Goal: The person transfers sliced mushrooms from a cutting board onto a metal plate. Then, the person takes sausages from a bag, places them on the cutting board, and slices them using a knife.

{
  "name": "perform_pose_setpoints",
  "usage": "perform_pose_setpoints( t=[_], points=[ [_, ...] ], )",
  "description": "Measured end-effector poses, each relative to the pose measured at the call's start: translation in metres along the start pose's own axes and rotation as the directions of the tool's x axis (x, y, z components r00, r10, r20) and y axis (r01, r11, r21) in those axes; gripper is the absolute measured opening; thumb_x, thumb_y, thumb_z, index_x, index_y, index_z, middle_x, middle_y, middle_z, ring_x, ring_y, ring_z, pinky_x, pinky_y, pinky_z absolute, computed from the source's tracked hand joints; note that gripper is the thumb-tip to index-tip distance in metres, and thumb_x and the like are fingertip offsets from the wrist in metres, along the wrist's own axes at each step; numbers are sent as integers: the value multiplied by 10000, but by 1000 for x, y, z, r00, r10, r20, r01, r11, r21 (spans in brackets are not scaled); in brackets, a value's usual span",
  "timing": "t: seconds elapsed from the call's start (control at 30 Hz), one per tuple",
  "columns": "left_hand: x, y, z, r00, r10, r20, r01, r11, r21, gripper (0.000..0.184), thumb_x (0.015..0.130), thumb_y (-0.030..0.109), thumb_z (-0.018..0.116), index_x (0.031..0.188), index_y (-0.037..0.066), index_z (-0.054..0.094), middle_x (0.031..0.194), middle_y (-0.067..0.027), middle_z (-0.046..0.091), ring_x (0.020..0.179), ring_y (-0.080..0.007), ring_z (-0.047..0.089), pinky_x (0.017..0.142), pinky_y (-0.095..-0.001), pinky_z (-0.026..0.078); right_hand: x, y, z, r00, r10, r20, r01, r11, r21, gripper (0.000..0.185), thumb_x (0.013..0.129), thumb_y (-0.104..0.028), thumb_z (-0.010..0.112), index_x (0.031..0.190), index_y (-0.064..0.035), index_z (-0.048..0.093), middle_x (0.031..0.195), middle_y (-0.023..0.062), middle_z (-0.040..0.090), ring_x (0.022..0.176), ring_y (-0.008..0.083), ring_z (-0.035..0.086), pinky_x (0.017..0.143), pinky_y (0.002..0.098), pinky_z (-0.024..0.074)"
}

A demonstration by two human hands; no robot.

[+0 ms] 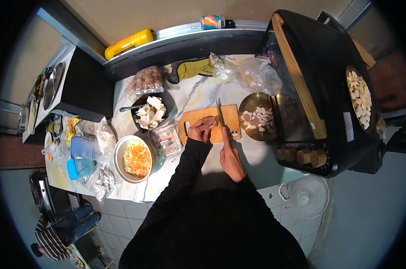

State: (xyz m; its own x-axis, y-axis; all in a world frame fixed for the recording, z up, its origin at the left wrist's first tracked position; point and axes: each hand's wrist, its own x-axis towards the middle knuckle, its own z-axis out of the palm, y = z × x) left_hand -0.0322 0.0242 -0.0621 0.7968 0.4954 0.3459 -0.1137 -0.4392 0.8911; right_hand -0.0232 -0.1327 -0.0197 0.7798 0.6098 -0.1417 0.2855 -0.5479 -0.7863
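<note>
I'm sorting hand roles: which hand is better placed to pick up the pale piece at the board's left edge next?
Left, probably. The left hand is close beside the pale piece on the cutting board, though whether its fingers hold something is unclear. The right hand is farther away and grips the knife.

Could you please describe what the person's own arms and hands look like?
Both arms wear long, dark, nearly black sleeves, the left sleeve and the right sleeve, reaching about to the wrists. The left hand and right hand are bare, with no gloves. No watch shows; the fingers are too small to rule out rings.
</note>
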Motion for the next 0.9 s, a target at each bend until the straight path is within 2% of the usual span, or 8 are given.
perform_pose_setpoints(
  t=[0.07,0.13,0.27,0.33,0.47,0.53,0.73,0.9],
  points=[
    [-1,-5,2,1000,-6,-9,6,1000,-27,190,798,-6,638,982,-14,685,1015,-152,666,916,-266,665,791,-287,519,1,1,1,998,-45,-38,46,999,6,761,811,63,433,1472,-132,110,1073,329,539,740,465,566,638,516,427],
    [-1,-2,2,1000,14,-6,-14,1000,-18,194,799,-15,631,986,-18,682,1009,-154,666,913,-268,665,786,-289,521,2,2,2,993,-104,-56,103,994,-27,829,784,83,468,1477,-120,63,707,302,545,606,452,543,576,513,403],
    [-4,-4,3,995,99,-14,-98,994,47,199,806,-20,620,994,-13,684,1005,-152,666,880,-256,669,751,-280,521,2,-5,4,994,-103,-28,101,994,-47,831,771,84,478,1473,-81,67,747,306,556,621,443,555,564,500,412],
    [-7,-6,2,1000,12,24,-13,999,38,214,842,32,607,1045,17,672,1008,-171,662,921,-270,661,791,-306,518,3,-4,8,978,-184,-102,177,981,-77,789,786,87,446,1468,-74,85,732,313,558,640,462,555,568,520,399],
    [-7,-6,3,999,24,27,-25,999,48,209,850,26,597,1044,24,675,1006,-172,662,923,-267,660,790,-308,519,-1,-9,5,983,-161,-87,155,986,-67,790,784,86,454,1467,-65,86,673,295,537,604,455,541,548,513,390],
    [-8,-6,5,997,72,-7,-71,994,80,219,845,32,592,1042,43,688,990,-123,671,812,-213,668,678,-253,507,-4,-11,5,977,-187,-104,183,982,-51,797,780,89,458,1468,-67,86,653,287,533,592,450,540,543,508,391],
    [-8,-11,6,992,124,-30,-121,988,94,227,847,47,587,1050,59,688,993,-119,670,840,-231,673,701,-269,519,-3,-10,11,985,-150,-82,144,987,-76,808,777,91,460,1470,-77,79,660,284,538,595,443,543,540,508,389],
    [-11,-10,7,995,104,-13,-102,991,89,251,841,13,570,1062,54,681,1010,-134,661,863,-249,670,726,-285,522,-4,-11,11,991,-123,-51,117,988,-102,819,776,88,464,1471,-76,62,711,281,560,619,439,553,554,505,402]
  ],
)
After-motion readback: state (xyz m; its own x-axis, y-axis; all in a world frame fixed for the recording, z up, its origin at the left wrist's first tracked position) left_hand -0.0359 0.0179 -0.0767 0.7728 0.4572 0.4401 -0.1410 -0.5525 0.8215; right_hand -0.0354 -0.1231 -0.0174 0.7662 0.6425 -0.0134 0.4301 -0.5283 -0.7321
